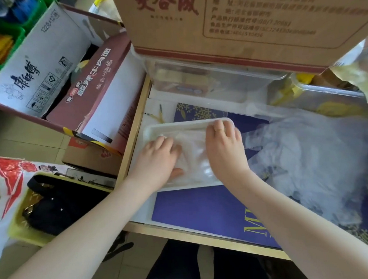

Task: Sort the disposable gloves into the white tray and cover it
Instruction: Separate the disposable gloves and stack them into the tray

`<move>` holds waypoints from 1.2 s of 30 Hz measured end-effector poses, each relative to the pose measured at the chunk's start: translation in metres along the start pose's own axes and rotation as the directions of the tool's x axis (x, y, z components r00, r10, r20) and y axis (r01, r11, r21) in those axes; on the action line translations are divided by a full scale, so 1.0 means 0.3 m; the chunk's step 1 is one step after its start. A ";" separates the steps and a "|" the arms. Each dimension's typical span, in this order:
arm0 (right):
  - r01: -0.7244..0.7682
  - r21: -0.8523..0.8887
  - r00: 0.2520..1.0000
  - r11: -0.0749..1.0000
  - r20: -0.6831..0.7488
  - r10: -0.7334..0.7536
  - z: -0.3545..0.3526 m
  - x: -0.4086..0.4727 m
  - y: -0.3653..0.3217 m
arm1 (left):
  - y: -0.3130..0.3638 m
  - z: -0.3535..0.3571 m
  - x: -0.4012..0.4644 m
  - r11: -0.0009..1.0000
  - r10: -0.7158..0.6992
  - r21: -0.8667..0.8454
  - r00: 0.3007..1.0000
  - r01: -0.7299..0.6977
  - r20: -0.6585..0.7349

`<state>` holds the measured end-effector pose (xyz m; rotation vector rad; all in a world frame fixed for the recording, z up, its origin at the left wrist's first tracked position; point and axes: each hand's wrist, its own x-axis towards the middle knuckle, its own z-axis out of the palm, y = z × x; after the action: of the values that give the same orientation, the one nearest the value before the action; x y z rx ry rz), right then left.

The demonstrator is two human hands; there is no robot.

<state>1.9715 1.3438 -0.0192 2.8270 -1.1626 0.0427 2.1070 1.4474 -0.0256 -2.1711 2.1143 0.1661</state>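
On the counter (134,125) a white tray (177,126) held thin clear disposable gloves (193,156), their count not discernible. Both hands lay inside it: left hand (158,156) pressed flat on the gloves, fingers relaxed; right hand (223,145) curled, fingertips at the far rim. A loose heap of clear plastic (306,152) lay just right, its contents indistinct.

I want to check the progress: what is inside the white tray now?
Clear plastic gloves lie in the white tray. The left hand and right hand rest on them, hiding what lies underneath.
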 end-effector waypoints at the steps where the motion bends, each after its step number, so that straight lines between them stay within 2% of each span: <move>1: 0.061 0.002 0.996 0.998 -0.072 -0.060 0.018 -0.007 0.001 | -0.009 0.000 0.005 1.000 -0.012 0.004 1.000 0.012 0.018; 2: 0.143 0.046 0.987 0.989 -0.081 -0.139 0.033 -0.017 0.001 | -0.011 -0.011 0.013 0.999 -0.033 0.005 0.999 0.033 0.031; 4: 0.258 0.209 0.962 0.943 0.036 -0.271 0.031 -0.030 -0.009 | -0.014 -0.009 0.019 0.999 -0.034 -0.002 0.999 0.034 0.018; 7: 0.198 0.294 0.876 0.935 0.375 -0.303 0.020 -0.025 -0.011 | -0.016 -0.011 0.016 1.000 0.011 -0.002 0.999 -0.011 0.048; 8: 0.162 0.285 0.849 0.945 0.447 -0.281 0.017 -0.012 -0.006 | -0.012 -0.018 0.013 0.999 0.003 -0.037 0.997 0.000 0.073; 10: 0.131 0.273 0.836 0.953 0.486 -0.254 0.007 0.013 0.002 | 0.003 -0.018 0.010 0.992 -0.084 -0.082 0.982 0.099 0.167; 13: 0.198 0.265 0.827 0.944 0.471 -0.306 0.010 0.019 0.024 | 0.026 -0.018 0.025 0.987 -0.148 -0.026 0.952 0.160 0.269; 18: 0.467 0.252 0.744 0.848 0.406 -0.531 0.011 -0.007 0.102 | 0.032 -0.004 0.049 0.988 -0.157 0.055 0.935 0.147 0.318; 22: 0.516 0.230 0.738 0.825 0.369 -0.564 0.029 -0.023 0.122 | 0.027 -0.007 0.049 0.994 -0.112 0.038 0.927 0.105 0.359; 24: 0.538 0.218 0.740 0.814 0.340 -0.581 0.041 -0.029 0.130 | 0.023 -0.023 0.054 0.991 -0.105 -0.030 0.902 0.130 0.419; 25: 0.533 0.240 0.760 0.811 0.286 -0.584 0.043 -0.033 0.140 | 0.022 -0.038 0.061 0.982 -0.116 -0.083 0.881 0.172 0.458; 27: 0.537 0.271 0.817 0.799 0.068 -0.573 0.057 -0.063 0.182 | 0.029 -0.077 0.073 0.955 -0.153 -0.142 0.845 0.259 0.512; 29: 0.462 0.294 0.886 0.837 -0.112 -0.450 0.069 -0.114 0.248 | 0.057 -0.108 0.080 0.959 -0.183 -0.112 0.867 0.262 0.464; 31: 0.258 0.376 0.965 0.890 -0.145 -0.219 0.072 -0.170 0.334 | 0.117 -0.130 0.082 0.965 -0.187 -0.135 0.950 0.226 0.248; 32: 0.123 0.397 0.989 0.909 -0.123 -0.080 0.082 -0.198 0.386 | 0.154 -0.137 0.088 0.964 -0.175 -0.184 0.978 0.194 0.113; 34: -0.145 0.350 0.988 0.925 -0.005 0.157 0.117 -0.249 0.497 | 0.227 -0.134 0.105 0.953 -0.113 -0.293 0.986 0.074 -0.119; 36: -0.385 0.278 0.922 0.880 0.148 0.357 0.140 -0.293 0.599 | 0.313 -0.134 0.136 0.938 -0.035 -0.345 0.978 -0.039 -0.206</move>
<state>1.7823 1.2744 -0.0541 2.8254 -1.8560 0.1258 2.0145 1.3985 0.0079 -2.4792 2.3537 0.3516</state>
